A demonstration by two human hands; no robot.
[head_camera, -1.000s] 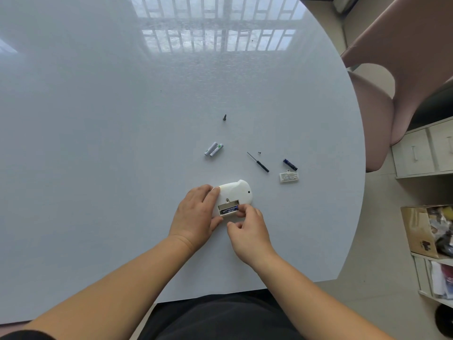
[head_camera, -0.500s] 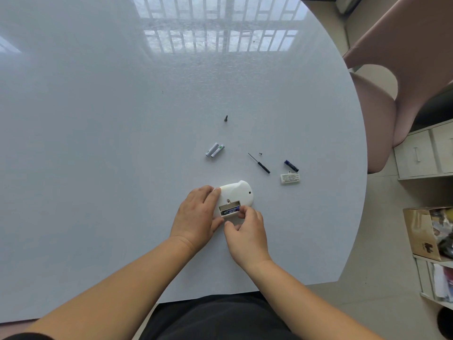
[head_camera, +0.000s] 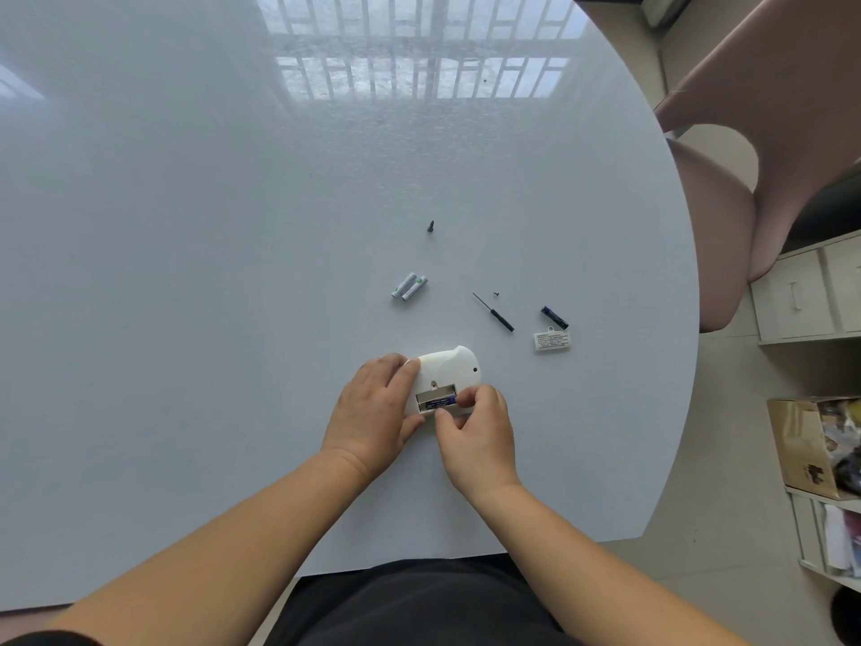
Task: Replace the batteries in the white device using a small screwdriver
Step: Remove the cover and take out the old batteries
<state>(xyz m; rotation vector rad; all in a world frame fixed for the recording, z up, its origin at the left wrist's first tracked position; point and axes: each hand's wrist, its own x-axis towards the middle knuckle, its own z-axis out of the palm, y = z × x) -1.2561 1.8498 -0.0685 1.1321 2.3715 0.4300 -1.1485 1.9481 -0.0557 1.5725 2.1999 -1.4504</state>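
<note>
The white device lies back-up on the table with its battery bay uncovered. My left hand clasps its left side. A blue battery sits in the bay, and the fingertips of my right hand press on its right end. Beyond the device lie two white-and-green batteries, a small black screwdriver, a tiny screw, a second blue battery and the white battery cover.
A dark screw-like piece lies farther back on the round white table. A pink chair stands at the right edge, with white drawers and an open cardboard box beyond it.
My right hand's fingertips shifted slightly right along the blue battery in the bay. My left hand and the device stayed put.
</note>
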